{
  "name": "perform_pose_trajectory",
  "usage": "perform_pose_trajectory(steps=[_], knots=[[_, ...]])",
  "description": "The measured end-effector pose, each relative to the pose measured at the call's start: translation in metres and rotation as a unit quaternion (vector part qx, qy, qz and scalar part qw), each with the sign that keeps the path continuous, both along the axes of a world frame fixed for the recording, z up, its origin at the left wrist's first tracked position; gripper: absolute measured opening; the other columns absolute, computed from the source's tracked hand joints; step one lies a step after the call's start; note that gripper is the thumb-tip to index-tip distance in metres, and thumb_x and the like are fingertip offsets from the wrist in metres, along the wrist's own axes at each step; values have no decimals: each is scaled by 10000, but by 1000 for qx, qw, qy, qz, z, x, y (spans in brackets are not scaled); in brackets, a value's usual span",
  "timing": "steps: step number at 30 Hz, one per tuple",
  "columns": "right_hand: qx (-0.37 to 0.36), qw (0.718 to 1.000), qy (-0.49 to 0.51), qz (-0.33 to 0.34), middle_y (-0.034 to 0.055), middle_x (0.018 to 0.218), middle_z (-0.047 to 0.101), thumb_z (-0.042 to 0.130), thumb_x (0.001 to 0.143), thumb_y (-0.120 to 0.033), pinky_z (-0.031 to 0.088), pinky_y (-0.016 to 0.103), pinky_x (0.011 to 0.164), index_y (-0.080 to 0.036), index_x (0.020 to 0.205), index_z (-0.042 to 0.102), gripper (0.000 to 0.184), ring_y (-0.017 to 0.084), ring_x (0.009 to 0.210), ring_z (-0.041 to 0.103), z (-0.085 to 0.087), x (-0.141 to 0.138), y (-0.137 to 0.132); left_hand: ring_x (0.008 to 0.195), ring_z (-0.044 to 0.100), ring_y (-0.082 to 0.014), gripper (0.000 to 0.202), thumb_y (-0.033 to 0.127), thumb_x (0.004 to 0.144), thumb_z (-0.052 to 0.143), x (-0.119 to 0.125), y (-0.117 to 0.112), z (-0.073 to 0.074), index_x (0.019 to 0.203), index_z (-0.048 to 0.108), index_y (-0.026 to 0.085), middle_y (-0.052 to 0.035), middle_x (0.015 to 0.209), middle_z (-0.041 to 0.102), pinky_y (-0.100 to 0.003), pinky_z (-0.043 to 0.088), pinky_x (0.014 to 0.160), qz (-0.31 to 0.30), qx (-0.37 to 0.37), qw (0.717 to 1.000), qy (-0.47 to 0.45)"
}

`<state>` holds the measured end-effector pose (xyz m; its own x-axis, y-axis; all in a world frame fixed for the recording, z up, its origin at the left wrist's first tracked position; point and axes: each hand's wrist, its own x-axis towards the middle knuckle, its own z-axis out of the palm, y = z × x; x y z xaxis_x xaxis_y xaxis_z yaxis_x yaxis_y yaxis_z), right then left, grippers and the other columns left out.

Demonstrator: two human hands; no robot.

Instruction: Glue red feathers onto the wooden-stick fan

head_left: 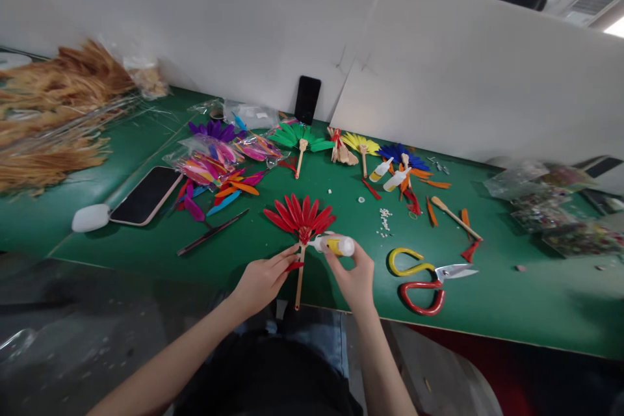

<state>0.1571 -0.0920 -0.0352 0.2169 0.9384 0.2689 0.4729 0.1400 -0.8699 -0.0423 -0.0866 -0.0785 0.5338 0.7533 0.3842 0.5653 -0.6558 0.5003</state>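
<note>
Gluing step, by look: right hand (pixel 355 276) fingers grip glue bottle (pixel 335 246), nozzle at red fan (pixel 301 216) hub, near worktop (pixel 511 299) edge; left hand (pixel 263 278) fingers pinch loose red feather (pixel 294 266) beside stick; next needs feather pressed onto hub.

Red feather fan (pixel 301 216), yellow-labelled glue bottle (pixel 334 246), red-and-yellow-handled scissors (pixel 422 277), green table (pixel 511 299), black phone (pixel 307 99).

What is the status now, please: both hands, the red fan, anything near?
Left hand pinching a red feather at the red feather fan. Right hand holding glue bottle, nozzle at fan hub. Scissors lying right, apart.
</note>
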Motion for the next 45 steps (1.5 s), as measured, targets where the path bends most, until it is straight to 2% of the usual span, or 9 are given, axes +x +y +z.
perform_pose_trajectory(steps=[5, 11, 17, 21, 24, 32, 40, 43, 45], knots=[[5, 993, 97, -67, 116, 946, 725, 679, 742, -409, 532, 381, 782, -161, 909, 692, 299, 255, 869, 670, 13, 13, -4, 973, 677, -172, 319, 160, 929, 386, 0, 1, 0, 1181, 575, 206, -70, 1263, 607, -259, 572, 765, -1, 8, 1000, -18], [2, 959, 268, -98, 104, 874, 698, 669, 722, -479, 497, 284, 524, -156, 834, 665, 342, 188, 706, 609, 15, 30, 6, 1074, 629, -166, 293, 131, 929, 426, -5, -1, 3, 1182, 559, 192, -79, 1261, 608, -251, 546, 846, 21, 5, 997, -76], [-26, 884, 466, -22, -53, 559, 417, 607, 768, -475, 338, 178, 393, -222, 771, 612, 253, 73, 466, 386, 32, 44, 14, 1118, 600, -165, 283, 129, 931, 425, -13, 4, 8, 1164, 568, 201, -54, 1224, 631, -272, 515, 921, 59, -16, 989, -135], [-42, 884, 465, -1, -24, 589, 461, 559, 754, -472, 300, 176, 358, -238, 784, 586, 237, 111, 545, 497, 24, 51, 21, 1075, 626, -169, 272, 169, 942, 417, -15, 6, 8, 1157, 579, 207, -44, 1189, 652, -277, 525, 907, 75, -32, 986, -148], [-50, 884, 465, 15, -3, 645, 559, 555, 756, -471, 346, 178, 373, -248, 817, 601, 235, 133, 633, 580, 12, 55, 28, 1055, 635, -173, 267, 197, 947, 419, -14, 5, 9, 1158, 582, 205, -48, 1175, 658, -291, 527, 898, 80, -52, 983, -157], [-101, 786, 606, 64, -22, 822, 667, 622, 795, -419, 539, 220, 648, -253, 833, 637, 171, 102, 723, 622, 5, 51, 67, 901, 681, -173, 256, 309, 936, 442, -17, 10, 20, 1002, 657, 186, -43, 994, 719, -241, 546, 769, 146, -105, 969, -169], [-61, 826, 554, 77, -7, 786, 624, 539, 853, -409, 520, 224, 656, -239, 883, 652, 206, 91, 665, 577, -2, 56, 134, 864, 690, -163, 237, 296, 931, 453, -20, 11, 2, 921, 657, 175, -33, 905, 731, -234, 536, 795, 190, -83, 961, -185], [-21, 883, 461, 84, 16, 887, 670, 620, 783, -388, 523, 242, 647, -229, 899, 668, 203, 115, 734, 617, 21, 65, 151, 843, 693, -156, 226, 296, 928, 459, -20, 10, -1, 938, 651, 177, -26, 895, 730, -225, 538, 789, 181, -77, 964, -179], [35, 921, 371, 117, 25, 923, 686, 670, 745, -362, 529, 266, 687, -225, 944, 671, 242, 139, 805, 644, 54, 74, 155, 831, 695, -154, 228, 303, 927, 461, -20, 10, 0, 940, 649, 176, -26, 888, 731, -221, 538, 781, 181, -81, 964, -175]])
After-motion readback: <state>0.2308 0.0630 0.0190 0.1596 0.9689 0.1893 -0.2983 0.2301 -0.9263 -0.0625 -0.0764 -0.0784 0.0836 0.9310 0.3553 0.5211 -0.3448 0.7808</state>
